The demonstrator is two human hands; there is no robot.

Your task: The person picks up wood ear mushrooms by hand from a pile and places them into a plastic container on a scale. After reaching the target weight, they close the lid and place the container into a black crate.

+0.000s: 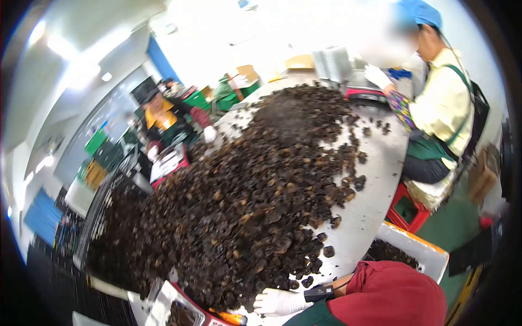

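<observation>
My right hand, in a white glove with a black device on the wrist, reaches in from the lower right below a red sleeve. It rests at the near edge of a large heap of dark, dried, mushroom-like pieces, its fingers stretched out and apart, with nothing seen held. Left of it lie an orange-handled tool and a red-rimmed scale bearing a clear container with dark pieces. My left hand is not in view.
A co-worker in a yellow shirt sits at the right behind a red scale. Another person works at the left by a scale. A grey bin with dark pieces and a red stool stand beside the metal table.
</observation>
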